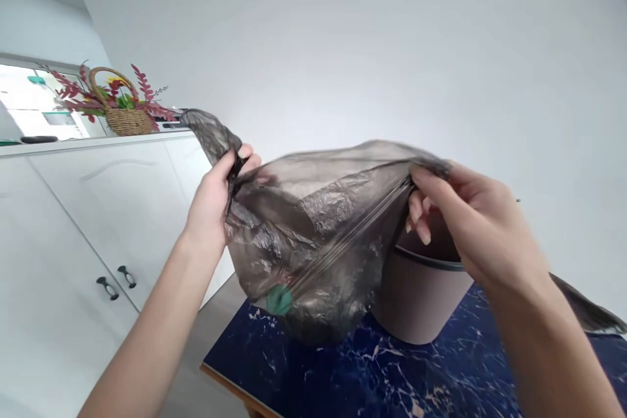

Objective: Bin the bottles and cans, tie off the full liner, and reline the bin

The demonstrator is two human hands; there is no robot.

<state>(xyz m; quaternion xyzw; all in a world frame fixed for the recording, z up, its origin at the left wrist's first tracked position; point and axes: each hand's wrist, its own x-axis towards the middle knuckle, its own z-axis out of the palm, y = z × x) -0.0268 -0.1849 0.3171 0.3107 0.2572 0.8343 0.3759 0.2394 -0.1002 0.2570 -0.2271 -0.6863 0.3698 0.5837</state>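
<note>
A thin, see-through black trash bag [323,228] hangs stretched between my two hands, above the table. My left hand [215,192] is closed around its bunched left side, and a loose end sticks up past the thumb. At the other side my right hand [470,209] pinches the bag's edge between thumb and fingers. Something green [279,300] shows through the lower part of the bag; its kind is unclear. Behind the bag and my right hand stands a brownish-grey trash bin [421,300] with a dark rim, upright and partly hidden.
The bin stands on a table with a dark blue marble-patterned top [382,372]. More dark plastic [582,307] lies at the right, beyond my forearm. To the left are white cabinets [98,222] with a wicker flower basket [130,121] on top. A white wall [367,46] rises behind.
</note>
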